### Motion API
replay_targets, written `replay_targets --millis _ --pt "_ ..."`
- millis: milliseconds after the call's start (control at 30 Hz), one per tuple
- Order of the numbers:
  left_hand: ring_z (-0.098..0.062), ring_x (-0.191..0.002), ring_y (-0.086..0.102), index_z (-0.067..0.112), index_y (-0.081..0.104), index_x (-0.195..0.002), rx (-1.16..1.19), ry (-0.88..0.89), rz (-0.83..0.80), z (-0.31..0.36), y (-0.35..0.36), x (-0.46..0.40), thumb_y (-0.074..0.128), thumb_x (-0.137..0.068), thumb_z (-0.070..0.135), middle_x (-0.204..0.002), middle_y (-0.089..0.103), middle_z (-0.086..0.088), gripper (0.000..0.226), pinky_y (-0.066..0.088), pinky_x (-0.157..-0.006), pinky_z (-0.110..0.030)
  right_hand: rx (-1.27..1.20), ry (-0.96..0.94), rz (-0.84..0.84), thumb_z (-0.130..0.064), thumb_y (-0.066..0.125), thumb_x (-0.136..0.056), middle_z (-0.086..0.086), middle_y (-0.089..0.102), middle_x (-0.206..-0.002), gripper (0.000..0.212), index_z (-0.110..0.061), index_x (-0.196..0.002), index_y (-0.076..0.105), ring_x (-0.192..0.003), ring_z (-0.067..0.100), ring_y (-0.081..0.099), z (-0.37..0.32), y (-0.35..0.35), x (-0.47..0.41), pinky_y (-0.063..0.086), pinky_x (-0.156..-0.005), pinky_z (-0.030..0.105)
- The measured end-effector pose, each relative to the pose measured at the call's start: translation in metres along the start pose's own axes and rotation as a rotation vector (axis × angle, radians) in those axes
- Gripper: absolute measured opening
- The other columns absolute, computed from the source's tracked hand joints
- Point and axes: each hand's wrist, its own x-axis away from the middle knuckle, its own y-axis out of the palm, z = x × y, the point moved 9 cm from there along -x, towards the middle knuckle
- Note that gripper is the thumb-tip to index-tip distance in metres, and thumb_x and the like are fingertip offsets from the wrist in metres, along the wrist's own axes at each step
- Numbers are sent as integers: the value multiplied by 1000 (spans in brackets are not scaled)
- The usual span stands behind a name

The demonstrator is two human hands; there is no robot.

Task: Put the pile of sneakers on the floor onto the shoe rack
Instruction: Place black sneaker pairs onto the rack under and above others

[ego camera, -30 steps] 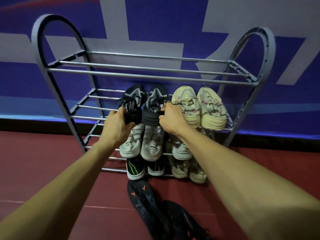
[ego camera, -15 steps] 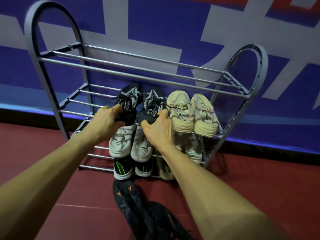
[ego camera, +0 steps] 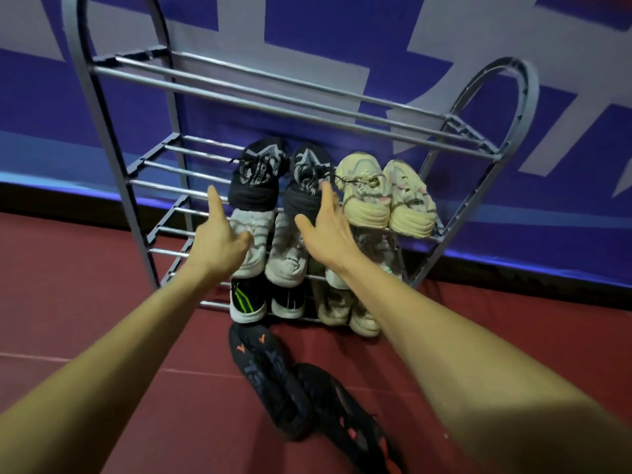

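Both hands have let go since half a sec ago; then each gripped a heel of the black-and-grey pair (ego camera: 284, 179), now the pair sits alone on the rack's second tier, toes to the wall, heels just beyond the fingertips. Left hand (ego camera: 219, 241) is spread loosely, thumb up, fingers slack, holding nothing, just left of and below the left black shoe; right hand (ego camera: 330, 234) is spread too, palm toward the rack, its fingertips at the heel of the right black shoe, whether touching or a hair off can't be told. Both wrists have drawn back toward the person.

Right of the right hand, same tier, the cream pair (ego camera: 386, 196) is parked; under both hands a white pair (ego camera: 273, 248) is on the next tier down; lower yet, a black pair w/ green stripes (ego camera: 263, 299) and another pale pair (ego camera: 349, 309), partly hidden by the right forearm. The shoe rack (ego camera: 113, 145) has its top tier bare, also the space left of the left hand on every tier.

Meaning for the task: that pair looks placed, step done. Near the person, below both forearms, a dark pair w/ orange marks (ego camera: 290, 388) lies on the red floor (ego camera: 68, 302), not yet racked; prob. the next pick-up, though more shoes may lie out of view.
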Motion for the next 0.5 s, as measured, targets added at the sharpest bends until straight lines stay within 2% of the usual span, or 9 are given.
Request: replay_targets --millis 67,100,167,200,267,333,400,500 --pt "-38 -88 67 14 24 -141 94 -39 -11 -30 3 23 53 -77 28 -114 66 -15 72 54 -83 -46 24 -32 58 -22 47 -96 18 21 -159 76 -13 -155 0 -137 39 37 4 3 21 34 -108 42" --pt "-35 -86 69 14 30 -136 115 -63 -26 -45 6 34 51 -73 31 -111 69 -12 68 54 -83 -48 29 -32 94 -19 47 -95 19 29 -156 74 -11 -155 3 -129 40 45 10 6 35 39 -97 40" --pt "-30 -84 70 12 42 -130 96 -119 -48 -77 12 58 52 -77 27 -98 74 -10 56 54 -85 -44 58 -6 130 -14 47 -94 24 51 -138 66 -9 -152 17 -110 41 57 30 14 61 40 -76 38" --pt "-28 -82 71 11 48 -126 94 -158 -50 -93 15 71 53 -80 22 -92 74 -11 48 54 -85 -42 85 3 109 -13 47 -93 25 59 -126 59 -8 -148 27 -103 41 59 44 26 70 40 -71 38" --pt "-24 -74 72 11 56 -116 138 -237 -91 -126 28 95 52 -78 19 -85 75 -10 39 56 -84 -43 157 46 -5 -12 47 -91 25 66 -113 43 -8 -134 49 -101 42 62 75 55 80 48 -77 41" --pt "-25 -68 71 11 58 -109 181 -303 -151 -153 44 117 50 -81 10 -84 75 -11 29 58 -81 -44 232 91 -168 -13 47 -88 23 70 -111 36 -10 -121 62 -104 40 63 101 88 94 51 -86 41" --pt "-23 -66 71 11 61 -104 170 -342 -205 -175 60 138 49 -84 1 -83 75 -10 26 59 -79 -40 315 83 -360 -16 47 -85 20 70 -109 34 -15 -111 68 -103 38 65 118 123 114 52 -88 39" --pt "-17 -64 71 15 62 -97 143 -386 -288 -194 81 169 47 -80 5 -82 75 -6 24 59 -75 -34 492 83 -575 -21 44 -83 19 68 -111 32 -17 -105 66 -104 38 64 138 155 139 54 -86 41"
